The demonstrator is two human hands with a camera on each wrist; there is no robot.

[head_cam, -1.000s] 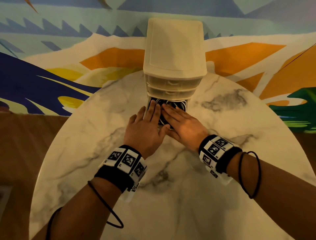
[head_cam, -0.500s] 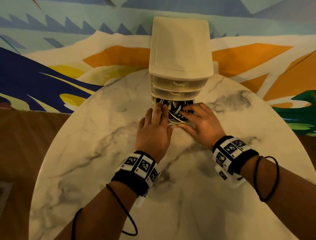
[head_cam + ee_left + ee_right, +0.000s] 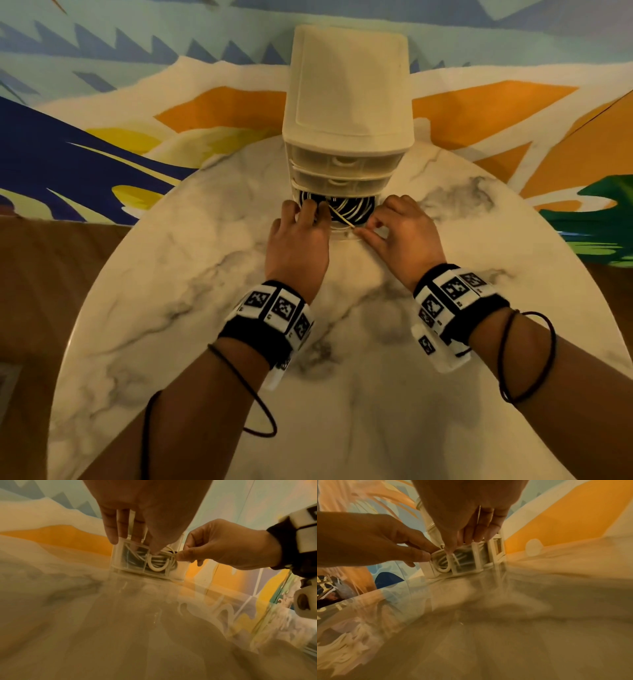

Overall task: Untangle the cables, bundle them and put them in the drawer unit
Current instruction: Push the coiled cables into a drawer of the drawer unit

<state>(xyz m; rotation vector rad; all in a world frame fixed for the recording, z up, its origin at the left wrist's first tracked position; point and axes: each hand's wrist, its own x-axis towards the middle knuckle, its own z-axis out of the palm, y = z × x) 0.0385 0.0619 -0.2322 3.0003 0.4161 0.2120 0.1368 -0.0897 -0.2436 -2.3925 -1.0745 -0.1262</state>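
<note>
A cream drawer unit (image 3: pixel 346 96) stands at the far edge of the marble table (image 3: pixel 191 308). Its clear bottom drawer (image 3: pixel 342 233) (image 3: pixel 128 566) (image 3: pixel 465 566) is pulled out and holds a coil of black and white cables (image 3: pixel 346 207) (image 3: pixel 157 563) (image 3: pixel 443 563). My left hand (image 3: pixel 305 214) (image 3: pixel 135 545) (image 3: pixel 426 555) grips the drawer's front left corner, fingers over the rim. My right hand (image 3: pixel 368 230) (image 3: pixel 177 557) (image 3: pixel 458 543) pinches the front wall near the right corner, thumb outside by a white cable loop. The two upper drawers are closed.
The unit backs onto a painted wall panel (image 3: pixel 102 137) in blue, orange and yellow. Bare marble stretches between me and the drawer. Thin black cords (image 3: pixel 527 356) loop around both forearms. The table's round edge falls away to a brown floor at left and right.
A second ago both hands lay flat on the cable coil in the drawer. They have since lifted off, moved apart, and taken hold of the drawer's front corners.
</note>
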